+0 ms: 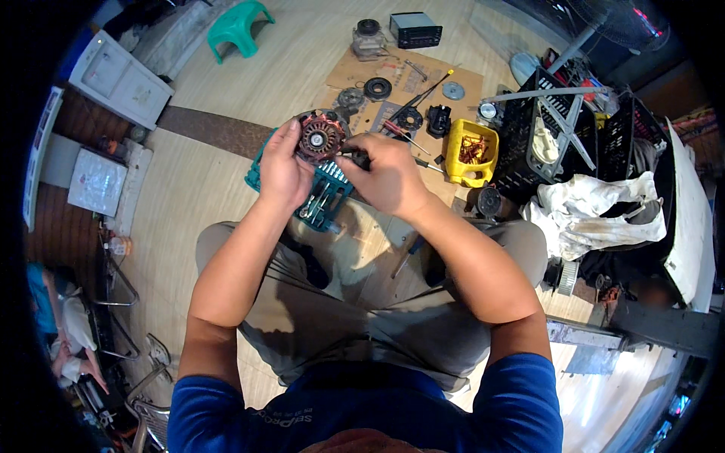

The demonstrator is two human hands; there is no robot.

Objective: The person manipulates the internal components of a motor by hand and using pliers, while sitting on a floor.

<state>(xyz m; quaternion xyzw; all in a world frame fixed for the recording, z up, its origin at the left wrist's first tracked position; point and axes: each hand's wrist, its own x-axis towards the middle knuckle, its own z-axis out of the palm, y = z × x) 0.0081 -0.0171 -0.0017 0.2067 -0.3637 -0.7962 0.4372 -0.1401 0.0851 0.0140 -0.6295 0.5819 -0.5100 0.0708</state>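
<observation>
My left hand [285,170] is closed around the side of a round alternator part [320,137], with copper windings ringing its metal centre. On the other side of that part, my right hand [389,174] has its fingers curled, the thumb pointing toward the rim. Something dark shows under those fingers, but its kind is hidden. Below both hands a teal socket set case [321,217] lies spread on the floor, with rows of shiny sockets and a ratchet in it. My left hand and forearm cover part of the case.
Cardboard [461,83] ahead carries dismantled round parts, a red-handled screwdriver [400,132] and a car stereo [416,30] beyond. A cut yellow jug [473,153] holds copper-coloured pieces. Black crates [540,124] and white cloth [596,215] crowd the right. A green stool [240,29] stands far left.
</observation>
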